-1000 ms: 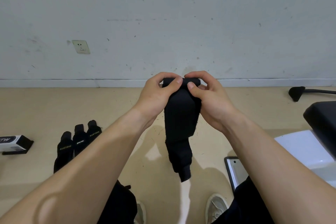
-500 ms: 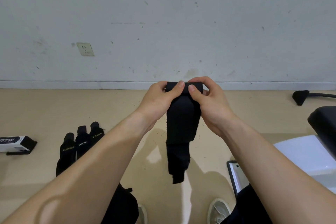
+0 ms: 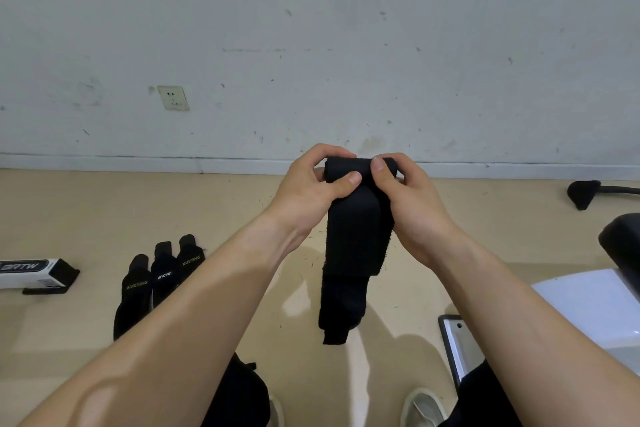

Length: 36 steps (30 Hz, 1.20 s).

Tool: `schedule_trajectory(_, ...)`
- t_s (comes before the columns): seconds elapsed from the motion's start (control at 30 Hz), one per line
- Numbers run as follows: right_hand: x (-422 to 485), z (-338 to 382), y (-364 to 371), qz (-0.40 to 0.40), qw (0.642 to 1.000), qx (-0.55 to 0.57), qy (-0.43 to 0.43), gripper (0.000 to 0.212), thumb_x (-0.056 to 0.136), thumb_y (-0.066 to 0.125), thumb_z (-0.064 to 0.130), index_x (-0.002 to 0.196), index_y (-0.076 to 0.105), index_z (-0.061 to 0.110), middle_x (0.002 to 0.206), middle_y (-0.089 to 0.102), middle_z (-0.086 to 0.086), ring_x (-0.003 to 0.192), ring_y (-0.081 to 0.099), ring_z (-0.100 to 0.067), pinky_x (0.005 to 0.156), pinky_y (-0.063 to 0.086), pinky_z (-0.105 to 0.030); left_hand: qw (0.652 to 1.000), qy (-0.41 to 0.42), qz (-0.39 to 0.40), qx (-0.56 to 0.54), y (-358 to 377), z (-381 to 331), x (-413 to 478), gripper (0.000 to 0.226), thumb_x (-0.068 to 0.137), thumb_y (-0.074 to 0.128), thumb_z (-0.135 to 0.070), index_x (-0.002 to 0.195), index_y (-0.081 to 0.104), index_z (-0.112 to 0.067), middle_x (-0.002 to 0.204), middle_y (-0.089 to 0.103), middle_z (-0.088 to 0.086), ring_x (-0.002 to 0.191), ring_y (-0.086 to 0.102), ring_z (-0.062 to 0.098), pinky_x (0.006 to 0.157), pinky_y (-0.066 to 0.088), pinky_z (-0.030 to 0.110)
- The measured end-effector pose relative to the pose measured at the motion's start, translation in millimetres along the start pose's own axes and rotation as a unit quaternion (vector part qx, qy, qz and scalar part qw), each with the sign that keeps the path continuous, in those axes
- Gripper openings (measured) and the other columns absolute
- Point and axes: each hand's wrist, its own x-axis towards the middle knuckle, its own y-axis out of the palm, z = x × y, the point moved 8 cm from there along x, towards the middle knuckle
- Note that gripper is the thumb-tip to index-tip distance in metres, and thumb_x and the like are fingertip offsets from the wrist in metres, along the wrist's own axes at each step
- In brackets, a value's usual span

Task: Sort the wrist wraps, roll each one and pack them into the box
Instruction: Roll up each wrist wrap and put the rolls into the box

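Observation:
A black wrist wrap [image 3: 356, 239] hangs in front of me, its top end rolled into a small coil. My left hand [image 3: 311, 187] grips the coil from the left, thumb across its front. My right hand [image 3: 412, 198] grips it from the right, thumb pressed on the roll. The loose tail hangs down toward the floor. Three more black wrist wraps [image 3: 156, 281] with lettering lie side by side on the floor at the left. A white and black box [image 3: 34, 272] lies on the floor at the far left edge.
A white wall with a socket [image 3: 173, 98] stands ahead. A white device [image 3: 595, 308] and a black pad [image 3: 623, 246] sit at the right. A black chair leg [image 3: 588, 192] lies on the floor at far right. My shoes [image 3: 422, 407] are below.
The roll at the top of the wrap has grown and the hanging tail has shortened. My thumbs have shifted over the coil. The view has tilted slightly.

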Motion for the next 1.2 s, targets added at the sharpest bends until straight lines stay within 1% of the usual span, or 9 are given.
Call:
schedule_trajectory(0.07,0,0,0,0.0,1.0,0.015,0.002,0.016,0.104,0.057,0.027,0.11,0.064,0.014,0.09,0.072,-0.005,0.082,0.071,-0.019,0.072,0.057,-0.033,1.0,-0.017,0.006,-0.009,0,3,1,0.022,0.094,0.076,-0.016,0.114,0.067,-0.018,0.107,0.077,0.012,0.098,0.075,0.025,0.096,0.058,0.043)
schedule_trajectory(0.2,-1,-1,3,0.005,1.0,0.025,0.0,0.012,0.105,0.055,0.018,0.113,0.064,0.017,0.095,0.072,-0.008,0.087,0.071,-0.022,0.076,0.059,-0.035,0.998,-0.052,0.018,0.013,5,8,0,0.046,0.09,0.071,-0.051,0.118,0.071,-0.014,0.111,0.079,0.005,0.105,0.076,0.022,0.103,0.056,0.047)
schedule_trajectory(0.33,-2,-1,6,0.026,0.998,0.058,0.007,0.02,0.104,0.056,0.013,0.121,0.064,0.018,0.107,0.073,-0.017,0.095,0.073,-0.029,0.085,0.059,-0.043,0.999,-0.035,-0.013,0.006,-1,5,1,0.024,0.097,0.072,-0.03,0.112,0.072,-0.011,0.107,0.079,0.01,0.101,0.076,0.026,0.1,0.058,0.048)
schedule_trajectory(0.47,1,-3,7,0.037,0.998,0.054,0.024,0.019,0.103,0.057,0.022,0.121,0.063,0.02,0.103,0.076,-0.003,0.094,0.073,-0.022,0.084,0.058,-0.038,0.999,-0.024,-0.021,0.007,-3,4,1,0.015,0.096,0.073,-0.019,0.11,0.069,-0.019,0.106,0.076,0.011,0.101,0.075,0.027,0.094,0.061,0.043)
schedule_trajectory(0.63,2,3,4,0.021,1.0,-0.005,-0.018,0.02,0.103,0.058,0.036,0.112,0.063,0.019,0.094,0.073,0.001,0.085,0.072,-0.017,0.073,0.057,-0.032,1.0,0.012,-0.007,0.022,0,-1,-3,0.025,0.095,0.072,-0.007,0.108,0.068,-0.028,0.102,0.074,0.013,0.09,0.073,0.022,0.086,0.061,0.038)
schedule_trajectory(0.8,2,5,-1,0.011,0.999,0.02,-0.026,0.013,0.103,0.059,0.022,0.114,0.062,0.017,0.091,0.072,-0.009,0.08,0.071,-0.022,0.069,0.06,-0.034,1.0,-0.003,-0.009,0.003,2,2,-2,0.027,0.093,0.077,-0.018,0.118,0.068,-0.016,0.105,0.079,0.012,0.097,0.077,0.025,0.095,0.061,0.043)
schedule_trajectory(0.93,0,7,0,0.017,0.999,0.031,-0.036,0.014,0.102,0.061,0.014,0.115,0.063,0.017,0.085,0.072,-0.007,0.079,0.072,-0.023,0.069,0.061,-0.035,1.0,0.0,0.001,0.017,8,0,-2,0.024,0.098,0.07,-0.033,0.112,0.073,-0.013,0.104,0.08,0.005,0.099,0.077,0.02,0.091,0.061,0.036)
schedule_trajectory(1.07,0,6,1,0.029,0.997,0.073,-0.021,0.019,0.101,0.062,0.013,0.119,0.061,0.019,0.093,0.073,-0.008,0.085,0.073,-0.025,0.077,0.061,-0.039,0.999,0.021,-0.019,0.02,6,-2,-1,0.02,0.096,0.074,-0.024,0.112,0.067,-0.015,0.101,0.077,0.005,0.092,0.076,0.015,0.078,0.061,0.027)
schedule_trajectory(1.2,0,5,6,0.046,0.998,0.053,0.001,0.019,0.102,0.06,0.031,0.116,0.059,0.018,0.097,0.075,-0.002,0.086,0.073,-0.018,0.076,0.058,-0.037,0.999,0.035,-0.011,0.007,3,-6,-1,0.02,0.096,0.072,-0.01,0.113,0.064,-0.017,0.095,0.073,0.006,0.086,0.072,0.015,0.069,0.058,0.025)
